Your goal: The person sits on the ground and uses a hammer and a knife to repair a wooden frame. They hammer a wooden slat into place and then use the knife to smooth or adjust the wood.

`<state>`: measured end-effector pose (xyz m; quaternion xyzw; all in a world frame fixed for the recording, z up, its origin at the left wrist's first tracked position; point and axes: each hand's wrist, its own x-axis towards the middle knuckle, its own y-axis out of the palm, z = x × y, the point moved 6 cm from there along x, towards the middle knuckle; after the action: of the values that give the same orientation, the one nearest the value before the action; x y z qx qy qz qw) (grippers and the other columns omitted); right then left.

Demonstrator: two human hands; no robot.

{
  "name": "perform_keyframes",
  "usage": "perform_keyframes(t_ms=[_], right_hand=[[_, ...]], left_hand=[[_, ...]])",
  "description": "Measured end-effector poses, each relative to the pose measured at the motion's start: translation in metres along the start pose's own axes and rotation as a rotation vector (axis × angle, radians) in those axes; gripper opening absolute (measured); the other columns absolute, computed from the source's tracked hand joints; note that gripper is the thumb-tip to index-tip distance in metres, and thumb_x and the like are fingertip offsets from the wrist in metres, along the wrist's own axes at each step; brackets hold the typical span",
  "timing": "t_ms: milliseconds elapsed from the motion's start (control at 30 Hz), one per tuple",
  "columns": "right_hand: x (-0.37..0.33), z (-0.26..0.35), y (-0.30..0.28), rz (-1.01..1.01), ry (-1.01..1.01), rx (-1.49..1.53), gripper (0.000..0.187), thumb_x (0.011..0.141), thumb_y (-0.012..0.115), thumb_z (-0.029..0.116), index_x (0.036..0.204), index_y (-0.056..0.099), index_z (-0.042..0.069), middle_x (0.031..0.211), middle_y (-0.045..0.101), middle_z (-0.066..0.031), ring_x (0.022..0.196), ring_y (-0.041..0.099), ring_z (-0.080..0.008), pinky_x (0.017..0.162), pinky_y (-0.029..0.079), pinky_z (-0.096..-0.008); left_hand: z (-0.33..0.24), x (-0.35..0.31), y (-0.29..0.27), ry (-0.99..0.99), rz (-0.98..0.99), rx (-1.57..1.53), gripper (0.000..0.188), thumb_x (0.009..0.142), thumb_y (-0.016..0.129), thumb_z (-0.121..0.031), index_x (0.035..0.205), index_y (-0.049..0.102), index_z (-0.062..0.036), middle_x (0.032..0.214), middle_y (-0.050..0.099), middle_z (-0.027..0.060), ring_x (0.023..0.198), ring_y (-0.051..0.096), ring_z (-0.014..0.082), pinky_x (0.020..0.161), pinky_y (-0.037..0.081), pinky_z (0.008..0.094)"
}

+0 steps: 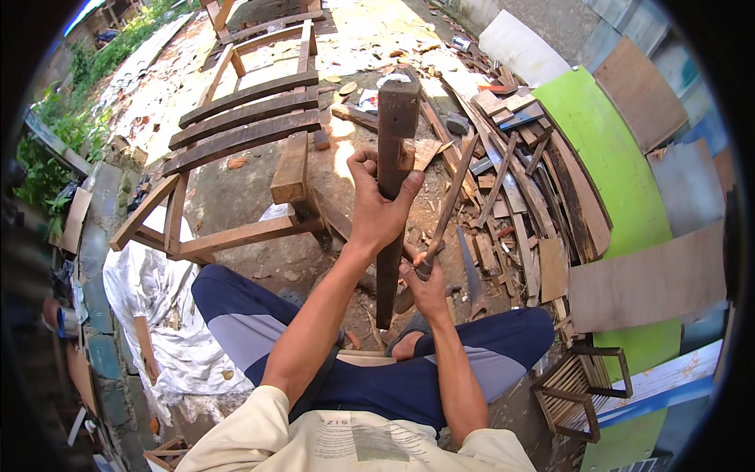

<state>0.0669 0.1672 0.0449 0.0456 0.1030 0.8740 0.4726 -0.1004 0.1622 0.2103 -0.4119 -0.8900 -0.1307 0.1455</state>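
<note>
My left hand (383,206) is wrapped around a dark squared wooden beam (395,118), held upright in front of me. A pale chipped notch shows on the beam beside my thumb. Its lower end hangs between my legs. Right of it, my right hand (425,289) is closed around a machete-like tool (450,208), with a dark collar and a curved wooden handle. The long, narrow brown part slants up and away to the right. Part of the handle is hidden by my fingers.
Ahead on the left lies a wooden chair frame (250,119) with curved slats. Scrap wood (511,181) is heaped on the right, beside a green board (621,157). A tapered grey blade (470,271) lies near my right knee. White sacking (157,315) is at my left, a small slatted wooden piece (578,389) at lower right.
</note>
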Motion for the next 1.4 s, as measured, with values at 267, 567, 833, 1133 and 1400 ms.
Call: perform_keyframes(t_ms=[267, 567, 833, 1133, 1400], right_hand=[[-0.002, 0.000, 0.008, 0.071, 0.068, -0.170, 0.039, 0.088, 0.083, 0.024, 0.098, 0.049, 0.008, 0.130, 0.064, -0.0150, 0.090, 0.061, -0.0101, 0.079, 0.053, -0.0266], [-0.004, -0.001, 0.015, 0.057, 0.146, -0.202, 0.032, 0.086, 0.081, 0.016, 0.096, 0.052, 0.005, 0.114, 0.068, -0.0061, 0.080, 0.055, -0.0069, 0.072, 0.047, -0.0253], [-0.004, -0.010, 0.014, 0.121, 0.211, -0.268, 0.033, 0.085, 0.080, 0.018, 0.096, 0.053, 0.003, 0.131, 0.067, -0.0165, 0.095, 0.059, -0.0119, 0.086, 0.048, -0.0305], [-0.006, -0.007, 0.017, 0.129, 0.186, -0.189, 0.033, 0.083, 0.080, 0.014, 0.101, 0.055, 0.001, 0.131, 0.066, -0.0153, 0.090, 0.058, -0.0099, 0.083, 0.048, -0.0265], [-0.009, -0.007, 0.015, 0.139, 0.151, -0.202, 0.033, 0.083, 0.081, 0.012, 0.099, 0.054, 0.003, 0.126, 0.066, -0.0117, 0.086, 0.056, -0.0077, 0.078, 0.048, -0.0266]], left_hand=[[0.011, 0.018, -0.024, -0.117, -0.244, 0.209, 0.067, 0.097, 0.071, -0.036, 0.133, 0.026, -0.0013, 0.114, 0.059, 0.0179, 0.103, 0.062, 0.0200, 0.089, 0.050, 0.0349], [0.031, 0.032, -0.047, -0.191, -0.326, 0.191, 0.072, 0.096, 0.071, -0.042, 0.134, 0.028, 0.0014, 0.119, 0.058, 0.0212, 0.110, 0.058, 0.0222, 0.099, 0.044, 0.0367], [0.017, 0.010, -0.039, -0.072, -0.337, 0.242, 0.071, 0.096, 0.073, -0.038, 0.135, 0.028, 0.0019, 0.115, 0.058, 0.0191, 0.102, 0.062, 0.0206, 0.093, 0.047, 0.0347], [0.017, 0.012, -0.047, -0.112, -0.358, 0.247, 0.071, 0.096, 0.073, -0.038, 0.135, 0.029, 0.0016, 0.115, 0.059, 0.0189, 0.100, 0.063, 0.0210, 0.093, 0.048, 0.0353], [0.016, 0.011, -0.053, -0.115, -0.357, 0.213, 0.071, 0.097, 0.071, -0.038, 0.136, 0.028, 0.0028, 0.117, 0.059, 0.0208, 0.106, 0.060, 0.0223, 0.094, 0.047, 0.0357]])
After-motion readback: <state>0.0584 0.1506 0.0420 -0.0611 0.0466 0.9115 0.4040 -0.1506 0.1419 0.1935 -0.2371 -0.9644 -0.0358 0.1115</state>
